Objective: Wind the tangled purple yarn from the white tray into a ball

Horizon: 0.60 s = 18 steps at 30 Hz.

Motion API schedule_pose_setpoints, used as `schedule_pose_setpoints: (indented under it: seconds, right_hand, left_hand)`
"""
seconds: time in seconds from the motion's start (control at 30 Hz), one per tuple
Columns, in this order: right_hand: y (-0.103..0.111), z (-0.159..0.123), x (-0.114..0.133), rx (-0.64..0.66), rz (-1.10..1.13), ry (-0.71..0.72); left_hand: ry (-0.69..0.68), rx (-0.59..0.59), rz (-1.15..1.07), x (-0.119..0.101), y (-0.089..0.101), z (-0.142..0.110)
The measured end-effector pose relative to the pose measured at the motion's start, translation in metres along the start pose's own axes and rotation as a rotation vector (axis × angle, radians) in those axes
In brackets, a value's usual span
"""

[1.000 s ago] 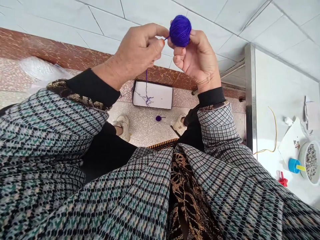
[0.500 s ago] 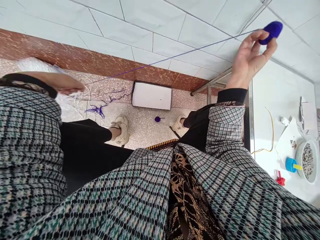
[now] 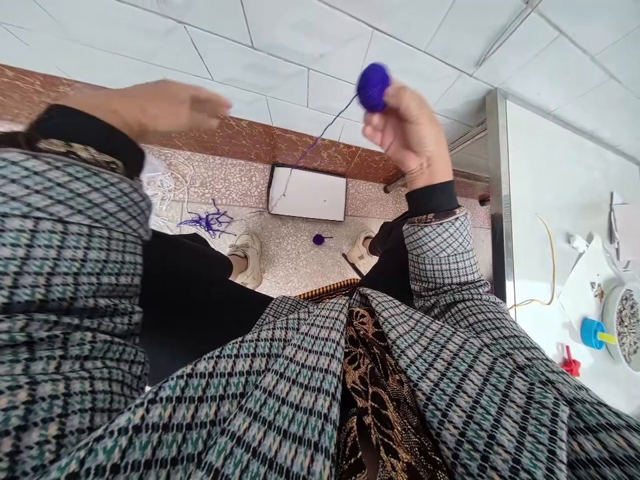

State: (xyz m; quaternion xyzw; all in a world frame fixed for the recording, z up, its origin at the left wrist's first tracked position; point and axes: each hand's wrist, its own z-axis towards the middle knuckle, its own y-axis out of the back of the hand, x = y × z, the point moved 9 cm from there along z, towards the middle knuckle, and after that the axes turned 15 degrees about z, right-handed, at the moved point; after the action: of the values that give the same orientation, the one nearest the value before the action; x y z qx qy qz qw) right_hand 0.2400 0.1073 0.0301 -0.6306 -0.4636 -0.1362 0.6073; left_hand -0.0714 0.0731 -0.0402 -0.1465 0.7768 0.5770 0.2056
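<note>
My right hand (image 3: 407, 130) pinches a purple ball of yarn (image 3: 373, 87) between thumb and fingers, up in front of the tiled wall. From the ball a purple strand (image 3: 320, 135) sags down toward a shallow white box with dark edges (image 3: 307, 192) on the floor. My left hand (image 3: 170, 107) is raised at the left, blurred by motion, its fingers stretched out toward the ball and apart from it; no yarn shows in it. Loose purple yarn (image 3: 210, 221) lies tangled on the floor below, and a small purple ball (image 3: 319, 239) rests between my shoes.
White cord and a plastic bag (image 3: 160, 180) lie on the floor at the left. On the right stands a white table (image 3: 535, 200) with a metal edge. It bears a yellow cord (image 3: 553, 267), a blue cup-like piece (image 3: 592, 333), a red piece (image 3: 570, 363) and a filled white bowl (image 3: 613, 320).
My right hand has brought the yarn ball leftward and slightly down. My left hand has moved up and to the right. The strand, stretched taut between the hands before, now hangs slack toward the box.
</note>
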Motion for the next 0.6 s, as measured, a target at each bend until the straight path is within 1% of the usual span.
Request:
schedule_pose_setpoints:
  seconds: [0.03,0.07,0.1,0.13,0.17,0.2,0.23,0.3,0.37,0.43,0.47,0.5,0.53,0.6]
  right_hand:
    - [-0.012,0.001,-0.02,0.047,-0.065,-0.062]
    - [-0.022,0.0,-0.038,0.084,-0.115,-0.125]
    - [-0.029,0.001,-0.051,0.106,-0.145,-0.165]
    - [-0.034,0.001,-0.06,0.114,-0.162,-0.186]
    - [-0.037,0.003,-0.066,0.109,-0.169,-0.196]
    - [-0.039,0.005,-0.069,0.097,-0.166,-0.189]
    - [-0.04,0.007,-0.07,0.084,-0.156,-0.181]
    - [-0.04,0.012,-0.071,0.065,-0.126,-0.175]
    - [-0.039,0.017,-0.069,0.033,-0.085,-0.164]
    - [-0.034,0.022,-0.064,-0.029,-0.031,-0.129]
    - [-0.031,0.025,-0.061,-0.067,-0.001,-0.1]
    - [-0.028,0.027,-0.058,-0.1,0.022,-0.073]
    - [-0.026,0.03,-0.056,-0.121,0.033,-0.048]
    - [-0.025,0.034,-0.052,-0.111,0.007,-0.002]
  left_hand:
    - [0.021,-0.048,-0.139,-0.013,-0.001,0.004]
    - [-0.065,-0.117,-0.331,-0.039,0.0,0.006]
    - [-0.167,-0.137,-0.505,-0.066,-0.002,0.007]
    - [-0.217,-0.162,-0.633,-0.089,-0.004,0.006]
    - [-0.243,-0.175,-0.702,-0.107,-0.006,0.006]
    - [-0.244,-0.189,-0.739,-0.121,-0.009,0.006]
    - [-0.216,-0.198,-0.744,-0.128,-0.011,0.007]
    - [-0.131,-0.234,-0.708,-0.127,-0.013,0.008]
    - [-0.073,-0.313,-0.617,-0.117,-0.009,0.007]
    - [-0.073,-0.433,-0.436,-0.109,-0.001,0.002]
    - [-0.088,-0.459,-0.33,-0.109,0.0,0.0]
    - [-0.109,-0.459,-0.223,-0.11,-0.002,-0.002]
    - [-0.138,-0.431,-0.127,-0.114,-0.007,-0.002]
    - [-0.229,-0.284,0.012,-0.125,-0.025,-0.002]
